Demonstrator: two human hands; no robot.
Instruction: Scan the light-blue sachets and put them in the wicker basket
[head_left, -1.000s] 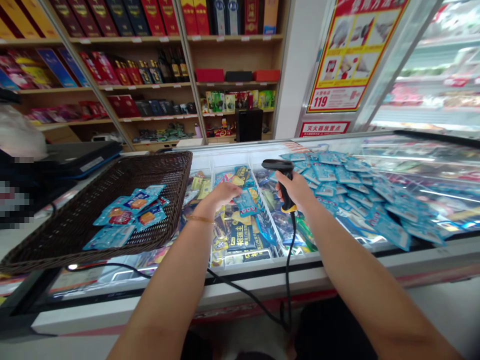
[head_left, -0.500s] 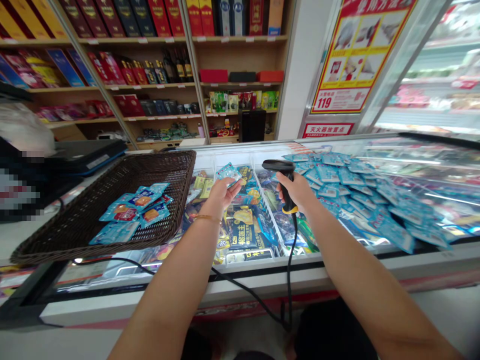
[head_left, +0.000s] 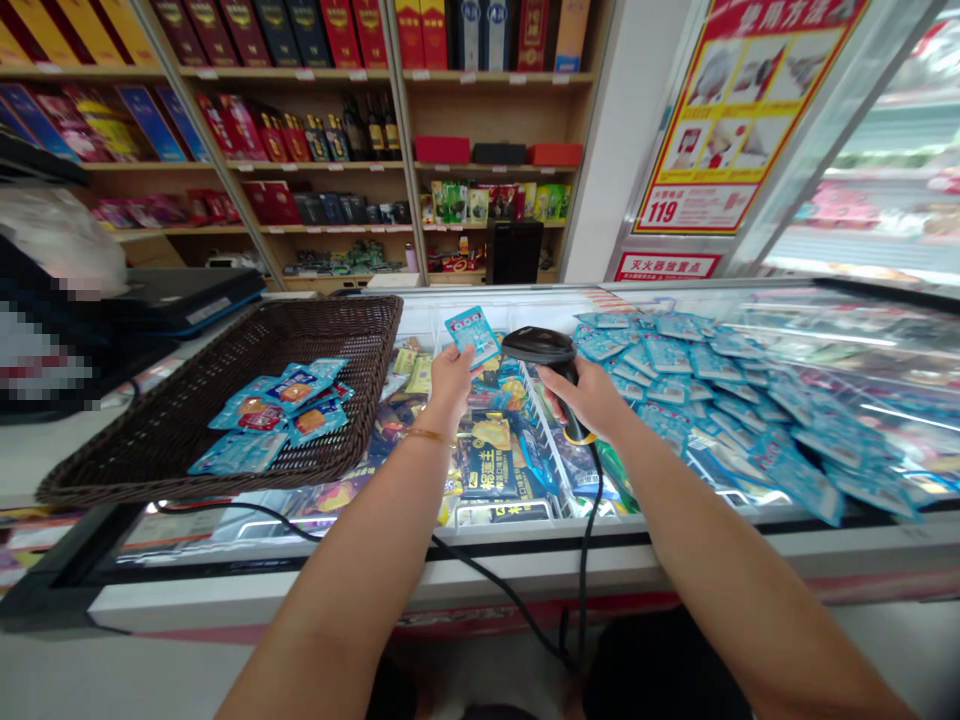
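Between its thumb and fingers my left hand (head_left: 452,382) holds up a blue snack packet (head_left: 474,336), its broad side turned toward me. My right hand (head_left: 589,398) is wrapped round the handle of a black barcode scanner (head_left: 538,345). The scanner's head points left, close to the packet but apart from it. A black cable (head_left: 589,530) hangs from the handle's yellow-trimmed base. At left, a brown woven basket (head_left: 375,400) contains several blue packets (head_left: 277,405). On the right, a large pile of similar blue packets (head_left: 720,375) is spread over the freezer's glass top.
Under both hands is a chest freezer (head_left: 262,600) with bagged frozen goods (head_left: 487,455) and wire dividers visible inside. Shelves of boxes and bottles (head_left: 300,160) stand behind. A dark device (head_left: 180,300) sits beyond the basket at left. The cable runs along the freezer's front edge.
My left hand has raised the packet and tipped it more upright. The scanner has moved left, nearer to the packet. The whole view has shifted slightly.
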